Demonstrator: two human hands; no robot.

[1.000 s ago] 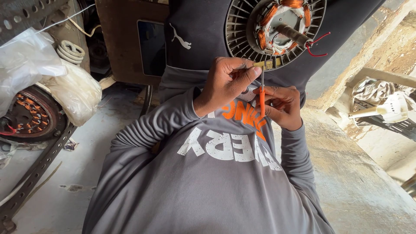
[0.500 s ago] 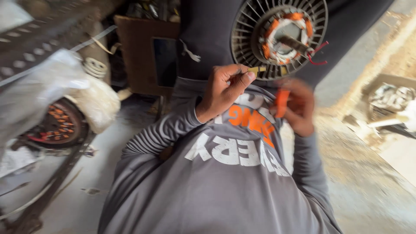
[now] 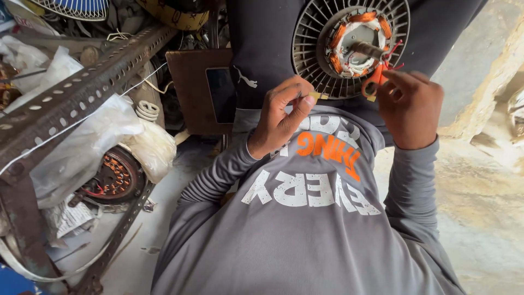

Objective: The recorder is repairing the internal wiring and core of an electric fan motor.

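Far left: perforated steel angle rack (image 3: 82, 95), rusted, running diagonally from the lower left up toward the top centre. Clear plastic bags (image 3: 87, 147) hang bunched under and beside it.

Lower left, below the bags: second motor stator (image 3: 112, 177), round, dark, with copper-coloured windings, resting against the rack's lower brace.

Left of centre, behind the rack: small coil of white wire (image 3: 147, 111); just right of it a brown cardboard panel (image 3: 191, 82) with a dark rectangular window.

Centre: left hand (image 3: 281, 117), raised over the chest of the grey long-sleeved shirt (image 3: 305, 229). Fingers curled, thumb and forefinger pressed together, pinching a small yellowish strip (image 3: 315, 96) whose end pokes out to the right, just below the stator rim.

Upper centre-right: fan motor stator (image 3: 349, 46), round, finned grey housing, orange-taped copper coils around a central metal shaft, lying on the dark-trousered lap. Thin red wire (image 3: 394, 52) loops out at its right side.

Right of centre: orange-handled scissors (image 3: 374, 81), touching the lower right edge of the stator, beside the red wire.

Right: right hand (image 3: 412, 106), back toward the camera, fingers bent and closed around the scissors' handles; whether the blades are apart cannot be told.

Far right: rough pale concrete floor (image 3: 480, 180).
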